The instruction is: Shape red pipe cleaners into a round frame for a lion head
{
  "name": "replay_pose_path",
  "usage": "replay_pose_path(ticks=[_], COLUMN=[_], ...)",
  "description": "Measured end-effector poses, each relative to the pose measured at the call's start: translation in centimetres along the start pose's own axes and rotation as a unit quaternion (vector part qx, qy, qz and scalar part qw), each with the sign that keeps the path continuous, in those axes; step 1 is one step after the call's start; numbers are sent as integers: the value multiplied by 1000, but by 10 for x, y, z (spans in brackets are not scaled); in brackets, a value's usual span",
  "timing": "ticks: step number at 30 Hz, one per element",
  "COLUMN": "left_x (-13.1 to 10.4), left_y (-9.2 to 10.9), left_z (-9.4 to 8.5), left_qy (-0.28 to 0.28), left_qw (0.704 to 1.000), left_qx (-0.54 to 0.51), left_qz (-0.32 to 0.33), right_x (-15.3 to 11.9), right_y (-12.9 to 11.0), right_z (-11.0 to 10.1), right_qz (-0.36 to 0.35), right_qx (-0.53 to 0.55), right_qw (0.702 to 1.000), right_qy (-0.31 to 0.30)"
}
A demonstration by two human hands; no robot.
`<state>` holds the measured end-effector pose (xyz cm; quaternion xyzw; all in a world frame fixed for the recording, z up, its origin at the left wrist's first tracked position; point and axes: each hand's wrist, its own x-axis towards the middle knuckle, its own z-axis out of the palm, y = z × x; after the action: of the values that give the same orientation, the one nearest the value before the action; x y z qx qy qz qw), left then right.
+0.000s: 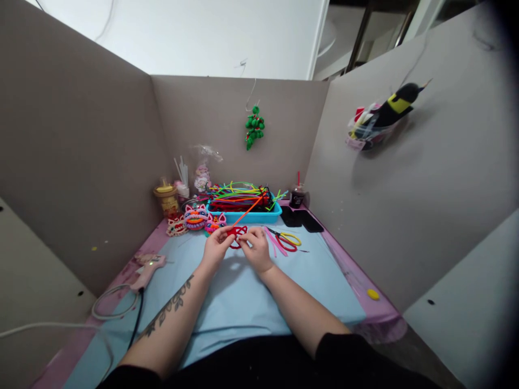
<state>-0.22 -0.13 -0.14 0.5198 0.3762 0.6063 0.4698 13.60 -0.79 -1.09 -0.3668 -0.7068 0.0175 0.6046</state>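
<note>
Both hands meet over the blue cloth around a piece of bent red pipe cleaners (239,231), shaped in loops. My left hand (218,243) pinches its left side between thumb and fingers. On the other side my right hand (255,246) is closed on its right edge, fingertips near the middle of the loops. An orange pipe cleaner (248,210) slants up behind the piece; whether it is joined to it I cannot tell. Right of my right hand lie scissors (288,241) with red and yellow handles, beside pink strips (275,243).
A blue tray (243,217) heaped with colourful pipe cleaners stands at the back. Left of it sit several fuzzy animal-head figures (195,217). A pink glue gun (149,272) with its cord lies at left. Two dark phones (302,219) and a drink cup (297,195) are back right.
</note>
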Motion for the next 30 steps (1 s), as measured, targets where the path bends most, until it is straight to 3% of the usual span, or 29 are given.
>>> replay_pose_path(ticks=[3,6,14,19,23,26,30], left_x=[1,1,7,8,5,4,5], left_y=[-3,-3,0,-1,-1,-2,-4], left_z=[-1,-1,-10,-10,-7,-5,-4], left_qy=[7,13,59,34,4,-16,-35], left_qw=[1000,999,996,998,997,997,997], left_qx=[12,18,42,56,72,71,66], left_qz=[14,26,50,22,9,13,22], right_x=[-3,-5,3,8,11,13,14], right_y=[-6,-12,-21,-8,3,11,18], right_z=[2,1,-15,-14,-10,-9,-8], right_qz=[-32,-15,145,201,229,169,124], right_qx=[85,133,288,333,240,141,100], right_qw=[994,986,931,905,941,973,983], right_qy=[-66,-97,-170,-170,-70,-69,-90])
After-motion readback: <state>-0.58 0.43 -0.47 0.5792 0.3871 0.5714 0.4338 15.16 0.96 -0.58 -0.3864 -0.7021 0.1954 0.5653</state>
